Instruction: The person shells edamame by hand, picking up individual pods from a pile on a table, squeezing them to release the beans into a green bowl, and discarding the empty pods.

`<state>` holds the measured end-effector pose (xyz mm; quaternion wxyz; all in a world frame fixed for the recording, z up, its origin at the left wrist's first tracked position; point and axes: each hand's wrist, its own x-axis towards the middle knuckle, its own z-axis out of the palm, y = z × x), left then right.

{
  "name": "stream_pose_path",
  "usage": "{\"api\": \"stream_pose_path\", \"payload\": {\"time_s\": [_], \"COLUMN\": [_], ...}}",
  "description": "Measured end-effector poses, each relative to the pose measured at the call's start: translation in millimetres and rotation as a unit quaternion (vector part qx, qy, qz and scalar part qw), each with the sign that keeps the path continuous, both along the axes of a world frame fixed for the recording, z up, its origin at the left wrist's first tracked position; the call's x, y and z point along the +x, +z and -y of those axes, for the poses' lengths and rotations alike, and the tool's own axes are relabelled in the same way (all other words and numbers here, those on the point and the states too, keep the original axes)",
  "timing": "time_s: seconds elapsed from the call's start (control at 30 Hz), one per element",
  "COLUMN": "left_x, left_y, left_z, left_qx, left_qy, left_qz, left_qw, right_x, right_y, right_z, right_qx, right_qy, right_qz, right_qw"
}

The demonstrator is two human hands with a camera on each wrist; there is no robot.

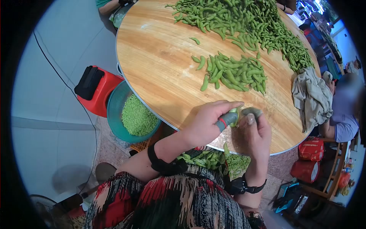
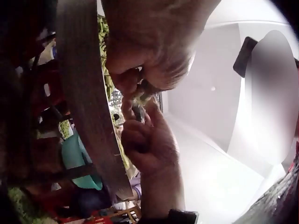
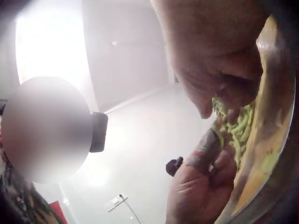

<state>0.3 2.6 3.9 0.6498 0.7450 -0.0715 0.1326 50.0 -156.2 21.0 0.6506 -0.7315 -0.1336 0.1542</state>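
Note:
Over the near edge of the round wooden table, my left hand (image 1: 206,121) pinches a green soybean pod (image 1: 237,114) between thumb and fingers. A grey cover with a red band wraps that thumb. Close beside the pod, my right hand (image 1: 260,131) has its fingers bent and its thumb near a grey-covered fingertip; I cannot tell whether it pinches anything. In the left wrist view, the fingers of the right hand (image 2: 152,147) meet those of the left around the pod. A small heap of whole pods (image 1: 236,72) lies just beyond both hands.
A large pile of pods (image 1: 228,17) covers the far side of the table (image 1: 152,49). Shelled beans (image 1: 139,116) fill part of a green basin (image 1: 113,108), beside a red stool (image 1: 93,91). More pods (image 1: 204,158) lie below the table edge. A grey cloth (image 1: 310,95) drapes at right, near a seated person.

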Motion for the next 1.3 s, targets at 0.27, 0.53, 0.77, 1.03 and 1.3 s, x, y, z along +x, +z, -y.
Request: {"api": "stream_pose_path", "payload": {"time_s": [0.27,0.53,0.77,1.03,1.3], "left_x": [-10.7,-6.7,-5.2,-4.0,-6.1], "left_y": [28.0,10.6,-1.5,-6.0,-4.0], "left_z": [-4.1,-13.8,-18.8,-21.1,-22.8], "left_qx": [0.114,0.089,-0.144,-0.289,-0.321], "left_qy": [-0.024,-0.068,-0.133,-0.055,-0.061], "left_qz": [-0.107,0.096,-0.242,-0.176,-0.172], "left_qw": [0.987,0.989,0.950,0.939,0.929], "right_x": [-5.6,-10.6,-0.9,31.8,110.6], "right_y": [-5.0,3.3,-7.4,40.9,-4.1], "right_z": [-8.0,-11.6,-12.1,26.1,3.6], "right_qx": [0.017,0.267,0.127,-0.205,-0.349], "right_qy": [0.001,0.027,-0.004,0.440,-0.028], "right_qz": [0.026,-0.235,-0.088,0.112,0.310], "right_qw": [1.000,0.934,0.988,0.867,0.884]}}
